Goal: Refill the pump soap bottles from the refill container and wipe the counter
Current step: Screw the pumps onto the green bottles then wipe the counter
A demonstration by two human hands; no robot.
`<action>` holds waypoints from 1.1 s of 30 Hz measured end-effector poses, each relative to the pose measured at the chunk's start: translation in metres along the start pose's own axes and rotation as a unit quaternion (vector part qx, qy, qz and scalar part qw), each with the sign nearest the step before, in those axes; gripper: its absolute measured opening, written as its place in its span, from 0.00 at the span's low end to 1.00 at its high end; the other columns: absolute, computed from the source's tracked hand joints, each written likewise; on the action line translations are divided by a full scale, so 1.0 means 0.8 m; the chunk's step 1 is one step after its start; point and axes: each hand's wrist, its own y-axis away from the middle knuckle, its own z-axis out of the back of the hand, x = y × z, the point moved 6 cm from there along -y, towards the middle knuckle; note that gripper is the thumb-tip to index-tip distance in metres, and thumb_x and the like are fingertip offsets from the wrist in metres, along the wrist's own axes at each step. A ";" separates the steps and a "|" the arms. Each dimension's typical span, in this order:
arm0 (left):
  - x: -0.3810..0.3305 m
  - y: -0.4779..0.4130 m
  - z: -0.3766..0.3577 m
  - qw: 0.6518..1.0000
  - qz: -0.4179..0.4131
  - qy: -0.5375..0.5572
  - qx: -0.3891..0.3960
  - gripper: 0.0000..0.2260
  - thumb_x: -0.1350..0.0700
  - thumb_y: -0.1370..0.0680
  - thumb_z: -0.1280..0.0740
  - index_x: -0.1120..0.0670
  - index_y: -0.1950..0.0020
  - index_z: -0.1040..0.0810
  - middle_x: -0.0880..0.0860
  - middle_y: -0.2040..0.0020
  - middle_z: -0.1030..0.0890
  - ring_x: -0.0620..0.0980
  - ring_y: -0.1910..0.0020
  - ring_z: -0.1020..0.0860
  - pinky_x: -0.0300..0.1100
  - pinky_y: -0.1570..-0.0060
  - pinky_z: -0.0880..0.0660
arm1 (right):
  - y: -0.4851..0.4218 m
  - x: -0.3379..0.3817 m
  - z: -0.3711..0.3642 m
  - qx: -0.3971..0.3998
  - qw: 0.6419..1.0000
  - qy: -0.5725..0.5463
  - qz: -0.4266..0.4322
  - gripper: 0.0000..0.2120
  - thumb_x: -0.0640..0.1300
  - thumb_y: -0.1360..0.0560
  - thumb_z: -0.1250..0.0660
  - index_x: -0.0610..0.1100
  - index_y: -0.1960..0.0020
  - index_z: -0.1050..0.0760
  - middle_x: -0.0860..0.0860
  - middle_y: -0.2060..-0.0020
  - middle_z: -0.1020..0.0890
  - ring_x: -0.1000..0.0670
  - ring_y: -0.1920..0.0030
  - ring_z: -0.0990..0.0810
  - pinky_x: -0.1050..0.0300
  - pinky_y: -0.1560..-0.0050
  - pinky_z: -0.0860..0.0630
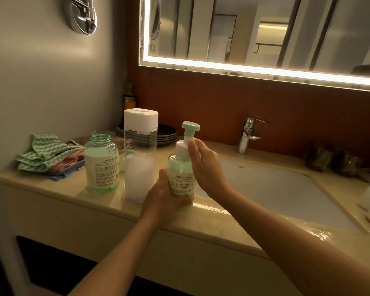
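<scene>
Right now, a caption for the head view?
Left hand holds the pump soap bottle at the counter; right hand grips its pump.

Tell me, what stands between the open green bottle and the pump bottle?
A tall clear container with a white lid, shown in the head view.

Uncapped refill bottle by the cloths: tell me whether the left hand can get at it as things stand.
Probably not yet. The left hand grips the pump bottle, and the tall clear container stands between it and the refill bottle. Freed, it could likely pass in front.
</scene>
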 end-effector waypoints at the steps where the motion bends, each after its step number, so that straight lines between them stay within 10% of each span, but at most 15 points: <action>1: 0.000 0.000 0.000 1.000 0.000 -0.001 0.001 0.31 0.48 0.35 0.24 0.49 0.42 0.40 0.45 0.49 0.26 0.49 0.50 0.24 0.47 0.51 0.24 | -0.001 0.000 0.002 -0.018 1.000 0.024 0.005 0.18 0.52 0.20 0.46 0.43 0.39 0.28 0.48 0.49 0.21 0.54 0.52 0.24 0.62 0.57 0.28; 9: 0.000 0.001 0.000 1.000 0.002 0.002 0.001 0.31 0.48 0.36 0.24 0.50 0.42 0.39 0.46 0.49 0.25 0.50 0.50 0.23 0.50 0.52 0.23 | -0.014 -0.002 -0.014 0.043 0.996 -0.051 -0.057 0.22 0.54 0.23 0.40 0.46 0.35 0.42 0.46 0.41 0.28 0.48 0.43 0.26 0.50 0.46 0.26; 14: -0.001 0.000 0.001 1.000 -0.006 -0.003 -0.001 0.31 0.48 0.35 0.23 0.50 0.42 0.40 0.46 0.49 0.25 0.49 0.50 0.23 0.49 0.52 0.23 | -0.006 -0.001 -0.013 0.054 0.995 -0.080 -0.022 0.15 0.49 0.19 0.49 0.42 0.38 0.32 0.49 0.52 0.24 0.56 0.55 0.26 0.61 0.56 0.30; 21: -0.001 0.002 0.001 1.000 0.002 -0.002 -0.002 0.30 0.48 0.35 0.24 0.48 0.43 0.40 0.45 0.50 0.25 0.48 0.52 0.24 0.47 0.53 0.24 | -0.016 -0.005 -0.002 -0.021 0.997 0.036 -0.066 0.20 0.59 0.28 0.34 0.45 0.49 0.35 0.50 0.55 0.24 0.51 0.55 0.24 0.53 0.56 0.24; 33: 0.001 0.000 0.000 1.000 0.003 0.002 0.001 0.31 0.48 0.36 0.23 0.49 0.42 0.39 0.48 0.47 0.23 0.49 0.50 0.23 0.48 0.51 0.24 | -0.007 -0.004 0.001 0.004 0.999 0.032 0.016 0.17 0.54 0.23 0.40 0.44 0.41 0.29 0.49 0.51 0.22 0.51 0.52 0.23 0.52 0.52 0.23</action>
